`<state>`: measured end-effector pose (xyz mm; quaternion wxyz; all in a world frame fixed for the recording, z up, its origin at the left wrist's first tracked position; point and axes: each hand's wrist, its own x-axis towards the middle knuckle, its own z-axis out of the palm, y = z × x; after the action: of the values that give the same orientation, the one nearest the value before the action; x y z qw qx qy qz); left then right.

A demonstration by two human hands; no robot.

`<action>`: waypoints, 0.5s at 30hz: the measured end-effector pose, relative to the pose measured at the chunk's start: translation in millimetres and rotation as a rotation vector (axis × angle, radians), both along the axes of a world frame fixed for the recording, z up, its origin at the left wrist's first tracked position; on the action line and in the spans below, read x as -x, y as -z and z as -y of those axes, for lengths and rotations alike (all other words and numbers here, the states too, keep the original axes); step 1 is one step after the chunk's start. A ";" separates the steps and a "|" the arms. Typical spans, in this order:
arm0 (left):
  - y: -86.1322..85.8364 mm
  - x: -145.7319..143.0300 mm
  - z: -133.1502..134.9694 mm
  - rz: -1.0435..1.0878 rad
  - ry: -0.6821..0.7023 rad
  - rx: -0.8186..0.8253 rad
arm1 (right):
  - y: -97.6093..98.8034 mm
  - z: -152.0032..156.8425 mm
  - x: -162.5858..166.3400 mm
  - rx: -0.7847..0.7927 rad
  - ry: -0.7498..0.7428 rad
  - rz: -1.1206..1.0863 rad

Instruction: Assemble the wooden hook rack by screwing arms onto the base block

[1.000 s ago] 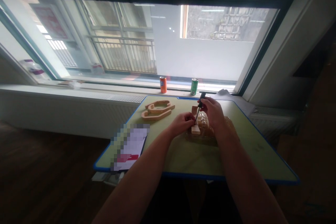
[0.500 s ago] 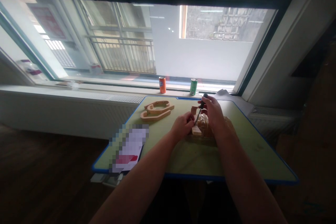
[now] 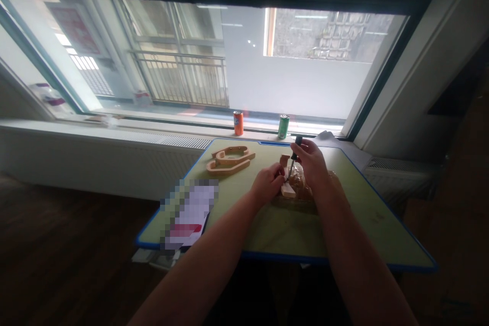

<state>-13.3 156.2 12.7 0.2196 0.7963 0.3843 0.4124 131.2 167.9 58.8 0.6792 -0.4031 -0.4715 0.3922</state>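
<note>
Toward far edge of worktop [image 3: 374,196], brace wooden piece [image 3: 288,191] between pinched left fingers [image 3: 275,168], steadily guiding screwdriver [image 3: 294,156] gripped in right fingers [image 3: 301,148].

Green table [image 3: 382,234] bears curved wooden pieces [image 3: 233,168], pale sheet [image 3: 193,209], apparently plastic packaging [image 3: 297,177].

Orange can [image 3: 238,123] and green can [image 3: 283,126] upright on the windowsill [image 3: 260,133], large window [image 3: 298,86] behind, metal railing [image 3: 183,79] outside

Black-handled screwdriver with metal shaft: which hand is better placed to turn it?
Probably right. The right hand grips the screwdriver near its top; the left hand is lower, close to its tip and the pale flat wooden block, so seems better placed for steadying.
</note>
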 end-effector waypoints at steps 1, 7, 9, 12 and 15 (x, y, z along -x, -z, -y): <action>-0.1 -0.1 0.0 -0.002 0.000 0.000 | 0.0 0.0 0.4 -0.015 0.001 -0.007; -2.2 -1.1 1.0 -0.010 -0.033 0.030 | 1.0 -2.7 -3.0 -0.029 -0.013 -0.090; -2.6 -1.4 1.6 -0.007 -0.043 0.037 | 0.7 -2.0 -3.8 -0.038 -0.042 -0.092; -3.0 -1.6 2.3 0.000 -0.038 0.032 | -0.5 1.1 -2.0 -0.049 -0.078 -0.047; -2.8 -1.3 2.0 0.010 -0.025 0.012 | -1.4 2.6 1.2 -0.050 -0.105 -0.027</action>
<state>-12.0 154.2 15.5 0.2214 0.7879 0.3956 0.4168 130.0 165.3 60.2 0.6739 -0.3554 -0.4926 0.4205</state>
